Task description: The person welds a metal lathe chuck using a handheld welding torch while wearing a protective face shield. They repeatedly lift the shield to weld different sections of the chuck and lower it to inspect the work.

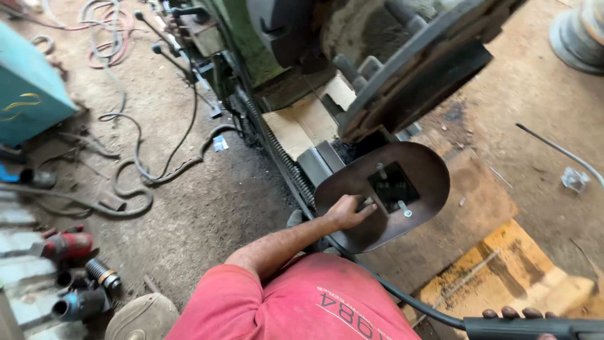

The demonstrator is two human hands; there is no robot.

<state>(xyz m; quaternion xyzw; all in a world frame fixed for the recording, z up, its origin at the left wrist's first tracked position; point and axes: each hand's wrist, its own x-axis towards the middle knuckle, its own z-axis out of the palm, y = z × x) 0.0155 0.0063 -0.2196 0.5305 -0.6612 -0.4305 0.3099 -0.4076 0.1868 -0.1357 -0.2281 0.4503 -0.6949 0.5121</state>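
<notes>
Brown, dull-surfaced and rounded, a hand-held welding shield (412,189) sits in the middle of the frame with its inner side turned up, showing a dark rectangular window frame at its centre. The left hand (348,212) is closed around the shield's handle at the lower left edge of that window, so the shield spreads out up and to the right of the fingers.

At the bottom right corner, the right hand (519,313) shows only as fingertips curled over a black bar-shaped electrode holder (535,327). A thick black cable (402,301) runs from it up and left, passing under the shield towards the forearm.

Behind the shield, in the upper centre, stands a large green lathe (264,38) with a heavy dark round chuck plate (421,75), and a torn piece of brown cardboard (302,123) lies on its bed. A yellowish wooden board (509,271) lies on the dirt floor at lower right. Loose grey hoses (132,182) wind across the ground at left, beside a turquoise metal box (28,94) in the upper left, and a red power tool (66,245) rests at lower left.
</notes>
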